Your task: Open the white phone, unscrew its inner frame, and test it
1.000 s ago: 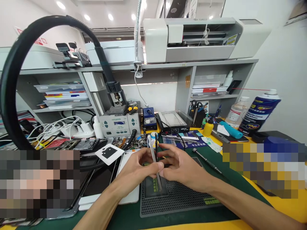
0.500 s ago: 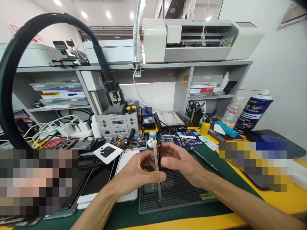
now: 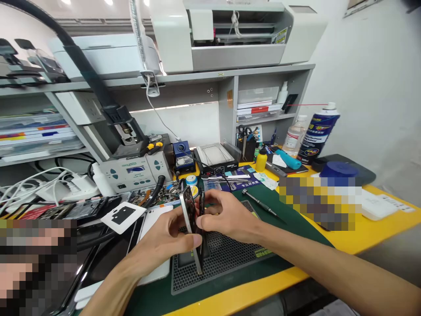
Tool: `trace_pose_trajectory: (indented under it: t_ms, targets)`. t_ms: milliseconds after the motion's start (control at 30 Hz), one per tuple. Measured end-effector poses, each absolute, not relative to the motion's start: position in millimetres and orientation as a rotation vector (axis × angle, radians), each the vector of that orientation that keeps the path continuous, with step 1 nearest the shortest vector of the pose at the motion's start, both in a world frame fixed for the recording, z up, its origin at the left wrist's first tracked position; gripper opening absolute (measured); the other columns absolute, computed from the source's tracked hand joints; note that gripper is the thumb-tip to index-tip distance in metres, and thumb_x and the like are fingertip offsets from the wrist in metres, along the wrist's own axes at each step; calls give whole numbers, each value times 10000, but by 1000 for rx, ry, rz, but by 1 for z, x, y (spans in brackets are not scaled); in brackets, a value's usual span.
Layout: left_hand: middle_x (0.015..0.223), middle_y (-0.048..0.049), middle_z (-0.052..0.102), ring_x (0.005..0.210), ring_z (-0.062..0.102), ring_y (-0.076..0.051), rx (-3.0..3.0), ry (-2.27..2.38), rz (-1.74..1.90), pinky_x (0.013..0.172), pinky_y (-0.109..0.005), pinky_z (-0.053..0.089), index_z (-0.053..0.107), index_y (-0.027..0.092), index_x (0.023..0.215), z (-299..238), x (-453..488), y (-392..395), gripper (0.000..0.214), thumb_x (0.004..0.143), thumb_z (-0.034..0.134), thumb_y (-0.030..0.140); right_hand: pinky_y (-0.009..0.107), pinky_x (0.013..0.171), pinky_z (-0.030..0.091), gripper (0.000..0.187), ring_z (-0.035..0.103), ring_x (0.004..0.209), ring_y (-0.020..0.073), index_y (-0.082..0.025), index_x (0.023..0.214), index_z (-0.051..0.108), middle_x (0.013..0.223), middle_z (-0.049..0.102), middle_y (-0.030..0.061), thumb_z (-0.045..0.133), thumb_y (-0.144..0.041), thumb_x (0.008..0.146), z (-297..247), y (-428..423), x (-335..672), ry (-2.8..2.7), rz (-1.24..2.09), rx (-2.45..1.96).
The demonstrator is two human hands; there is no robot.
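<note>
My left hand is closed around a silver-framed phone body, its thumb over the edge. The phone stands on edge, tilted a little, and its dark inside faces right. A thin black phone panel, probably the screen, stands close beside it with a narrow gap at the top. My right hand pinches this panel between thumb and fingers. Whether the two parts are joined lower down I cannot tell. Below them lies a dark honeycomb-patterned work mat.
A screwdriver lies right of the mat. White tablet-like panel and a white card lie left. Behind stand a hot-air station, a blue soldering unit, and a flat heating plate. A spray can stands back right.
The view has swung right, so the bench appears further left. The phone body has turned, showing its dark inside, and the gap to the black panel looks wider. Both hands keep their hold.
</note>
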State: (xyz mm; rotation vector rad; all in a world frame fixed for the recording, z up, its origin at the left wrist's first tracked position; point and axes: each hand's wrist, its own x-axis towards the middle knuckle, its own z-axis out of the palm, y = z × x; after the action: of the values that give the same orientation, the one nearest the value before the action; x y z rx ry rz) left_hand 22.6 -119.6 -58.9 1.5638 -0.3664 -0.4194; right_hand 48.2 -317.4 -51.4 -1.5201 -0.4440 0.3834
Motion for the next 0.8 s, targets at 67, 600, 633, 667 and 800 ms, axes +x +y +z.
trace_pose_trajectory:
  t_ms: [67, 600, 633, 667, 800]
  targets:
    - [1301, -45, 676, 1212, 593, -286, 1574, -347, -423, 937, -335, 508, 653, 237, 1264, -62, 23, -117, 549, 738, 809, 237, 297, 710, 467, 341, 645, 793, 167, -162, 1037, 589, 931, 687, 18, 745, -197, 736, -49, -320, 48, -444, 399, -1540]
    - [1329, -64, 677, 1265, 586, -306, 1512, -242, -309, 1077, -413, 467, 674, 203, 1234, -69, 27, -115, 467, 780, 782, 212, 354, 814, 547, 520, 646, 1011, 241, -205, 1176, 559, 1114, 665, 62, 779, -227, 706, -65, -318, 43, -581, 460, -1588]
    - [1328, -66, 678, 1261, 587, -306, 1513, -240, -304, 1070, -409, 473, 668, 201, 1245, -70, 27, -115, 483, 777, 784, 207, 353, 809, 548, 515, 649, 1007, 241, -211, 1181, 559, 1124, 669, 61, 773, -232, 713, -66, -317, 42, -581, 437, -1603]
    - [1329, -68, 677, 1260, 588, -304, 1512, -238, -298, 1065, -405, 476, 664, 201, 1253, -70, 27, -115, 486, 782, 783, 211, 351, 806, 548, 512, 652, 1003, 240, -219, 1189, 559, 1125, 675, 56, 765, -232, 721, -66, -316, 41, -582, 417, -1615]
    - [1332, -58, 676, 1254, 593, -280, 1523, -249, -274, 1068, -379, 475, 656, 211, 1264, -71, 28, -117, 464, 821, 779, 276, 324, 765, 547, 538, 661, 974, 234, -233, 1213, 550, 1083, 689, 38, 740, -184, 711, -69, -312, 38, -589, 379, -1624]
